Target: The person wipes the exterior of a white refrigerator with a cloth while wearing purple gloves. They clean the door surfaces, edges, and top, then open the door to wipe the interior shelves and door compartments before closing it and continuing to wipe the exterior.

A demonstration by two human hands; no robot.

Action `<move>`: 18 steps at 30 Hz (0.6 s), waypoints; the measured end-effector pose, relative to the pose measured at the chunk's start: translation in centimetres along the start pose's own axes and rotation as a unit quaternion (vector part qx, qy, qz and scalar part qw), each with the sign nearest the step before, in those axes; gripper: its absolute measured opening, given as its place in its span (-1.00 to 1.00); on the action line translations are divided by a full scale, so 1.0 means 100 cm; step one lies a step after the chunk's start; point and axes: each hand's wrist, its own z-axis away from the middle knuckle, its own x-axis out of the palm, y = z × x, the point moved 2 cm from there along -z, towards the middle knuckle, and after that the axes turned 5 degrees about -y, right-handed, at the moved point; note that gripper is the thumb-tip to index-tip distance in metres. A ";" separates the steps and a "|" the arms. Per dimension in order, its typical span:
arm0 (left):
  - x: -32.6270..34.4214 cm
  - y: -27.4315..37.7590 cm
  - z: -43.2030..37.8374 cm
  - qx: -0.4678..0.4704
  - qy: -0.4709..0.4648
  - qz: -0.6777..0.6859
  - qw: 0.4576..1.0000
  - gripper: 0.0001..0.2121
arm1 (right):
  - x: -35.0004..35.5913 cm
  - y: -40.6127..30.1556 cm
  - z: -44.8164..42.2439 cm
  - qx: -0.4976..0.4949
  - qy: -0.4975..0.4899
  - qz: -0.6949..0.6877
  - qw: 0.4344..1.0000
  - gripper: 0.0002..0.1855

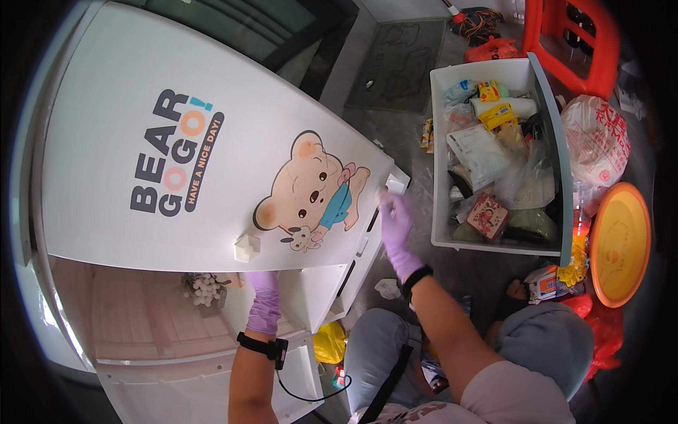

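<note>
Before me is a white plastic storage cabinet (pixel 206 63) with a cartoon bear decal (pixel 312 183), printed lettering and a pale faceted knob (pixel 247 248). My left hand (pixel 263 297), in a purple glove, reaches under the white panel; its fingers are hidden, so I cannot tell what they touch. Close to the panel's right edge is my right hand (pixel 397 220), also gloved, with its fingers curled. A small pale patch shows at its fingertips, too blurred to identify. Beside the left glove, a bunch of white berry-like decorations (pixel 206 289) shows in the open compartment.
A removed drawer (pixel 439 159) on the floor holds plastic bags, yellow packets and a red patterned box (pixel 488 216). Around it are an orange basin (pixel 621 244), a white printed bag (pixel 596 140), a red plastic stool (pixel 582 79) and a dark mat (pixel 397 63). Crumpled tissue (pixel 388 289) lies near my knee.
</note>
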 end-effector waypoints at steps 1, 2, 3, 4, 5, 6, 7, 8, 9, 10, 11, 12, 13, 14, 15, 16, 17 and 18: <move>-0.001 0.001 -0.002 -0.018 -0.014 0.012 1.000 -0.67 | -0.002 0.000 -0.022 0.016 0.018 0.012 1.000 -0.76; -0.001 0.002 -0.003 -0.017 -0.007 0.011 1.000 -0.66 | -0.001 0.001 -0.041 0.036 0.011 0.005 0.999 -0.75; 0.000 0.001 -0.003 -0.018 -0.001 0.008 1.000 -0.65 | 0.001 0.000 -0.054 0.019 0.004 -0.012 1.000 -0.74; 0.002 0.000 -0.002 -0.029 0.016 0.028 0.999 -0.66 | 0.004 0.001 -0.060 0.026 0.012 -0.016 0.999 -0.75; 0.005 -0.002 -0.002 -0.040 0.032 0.048 0.998 -0.66 | 0.006 0.001 -0.060 0.005 0.022 -0.029 0.999 -0.76; 0.008 -0.006 0.001 -0.062 0.020 0.055 0.996 -0.68 | 0.010 0.002 -0.054 -0.010 0.034 -0.044 0.998 -0.77; 0.010 -0.007 0.004 -0.040 0.045 0.048 0.997 -0.69 | 0.013 0.004 -0.040 -0.028 0.024 -0.024 0.999 -0.77; 0.013 -0.007 0.006 -0.026 0.044 0.030 0.998 -0.72 | 0.014 0.006 -0.015 -0.043 0.015 -0.007 0.999 -0.78; 0.014 -0.006 0.008 -0.011 0.055 0.013 0.998 -0.74 | 0.015 0.008 0.011 -0.058 0.006 0.011 0.998 -0.78; 0.016 -0.007 0.009 -0.070 0.048 0.116 0.990 -0.77 | 0.017 0.011 0.038 -0.052 -0.009 0.020 0.998 -0.79; 0.017 -0.006 0.009 -0.126 0.053 0.219 0.966 -0.79 | 0.017 0.014 0.064 -0.047 -0.022 0.028 0.998 -0.79; 0.018 -0.005 0.009 -0.213 0.037 0.332 0.918 -0.81 | 0.016 0.017 0.086 -0.017 -0.065 -0.007 0.998 -0.79; 0.011 0.001 0.007 -0.173 0.022 0.281 0.944 -0.82 | 0.014 0.020 0.103 0.011 -0.105 -0.043 0.993 -0.80; 0.004 0.005 0.006 -0.166 -0.012 0.244 0.955 -0.82 | 0.011 0.021 0.113 0.017 -0.146 -0.112 0.983 -0.80; -0.004 0.009 0.004 -0.158 -0.046 0.206 0.965 -0.82 | 0.008 0.020 0.118 0.025 -0.144 -0.082 0.986 -0.80; -0.012 0.014 0.002 -0.128 -0.038 0.184 0.974 -0.83 | 0.004 0.017 0.116 0.033 -0.135 -0.066 0.988 -0.79; -0.019 0.020 0.000 -0.097 -0.029 0.161 0.982 -0.83 | 0.003 0.011 0.109 0.040 -0.126 -0.051 0.990 -0.79; -0.024 0.023 -0.003 -0.065 -0.019 0.138 0.988 -0.83 | 0.004 0.000 0.100 0.016 -0.064 -0.119 0.991 -0.79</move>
